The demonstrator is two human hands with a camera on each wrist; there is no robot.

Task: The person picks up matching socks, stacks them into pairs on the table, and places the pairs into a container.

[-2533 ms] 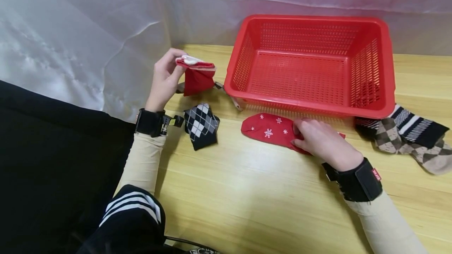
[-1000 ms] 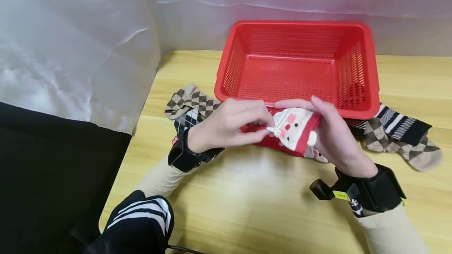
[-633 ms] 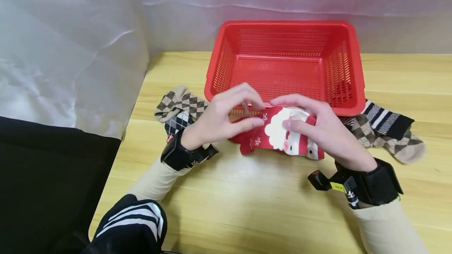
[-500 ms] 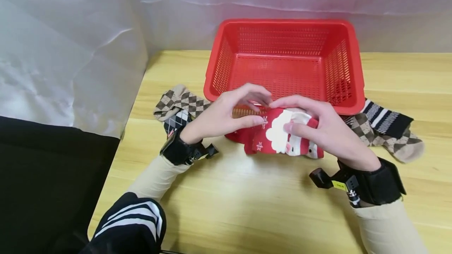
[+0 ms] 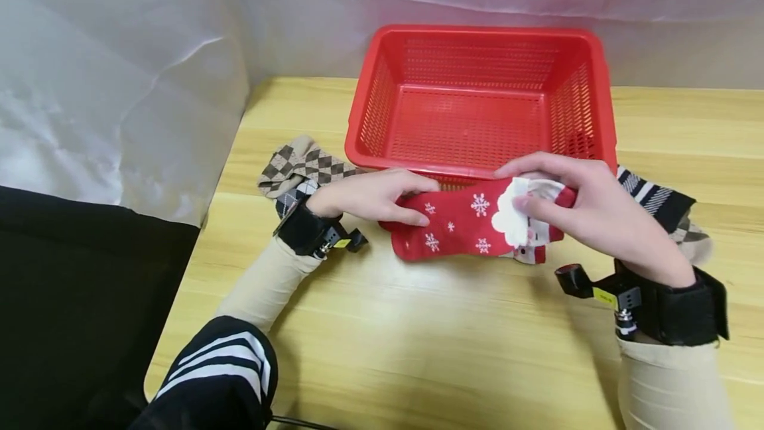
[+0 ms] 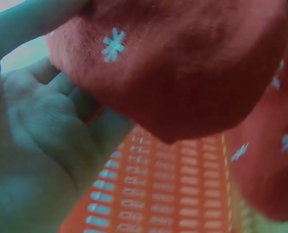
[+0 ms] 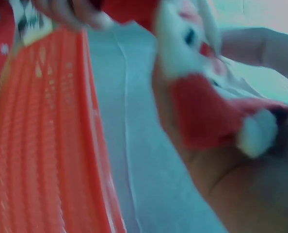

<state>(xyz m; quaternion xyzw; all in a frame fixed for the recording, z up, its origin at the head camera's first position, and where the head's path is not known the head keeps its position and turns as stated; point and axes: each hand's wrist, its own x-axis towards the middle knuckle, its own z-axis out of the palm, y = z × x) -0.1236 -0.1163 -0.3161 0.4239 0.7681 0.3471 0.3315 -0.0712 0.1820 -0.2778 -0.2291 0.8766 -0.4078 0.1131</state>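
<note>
Both hands are on the red snowflake socks, which sit on the surface just at 6 o'clock of the red basket, touching or nearly touching its near rim.

Left hand: fingers curled, pinching the toe end at the 9 o'clock side. The left wrist view confirms fabric is caught between thumb and fingers, with the palm partly open behind it.

Right hand: fingers gripping the cuff end with the white Santa face at the 3 o'clock side. The right wrist view is blurred, but shows the cuff bunched against the palm.

Risks, as I judge them:
- There seem to be two layers. If the left pinch only catches the top one, the lower sock could slide out and the pair would go out of line.
- The right grip is on the bulky Santa patch, which is lumpy, so the cuff edges could skew or roll under the thumb.
- The socks lie tight to the basket rim, so any lift toward 12 o'clock could snag the fabric on the lip or nudge the basket.
- The brown argyle sock at 9 o'clock lies against the left wrist strap and could get dragged along.
- The striped sock at 3 o'clock is partly under the right hand; same drag risk.
</note>
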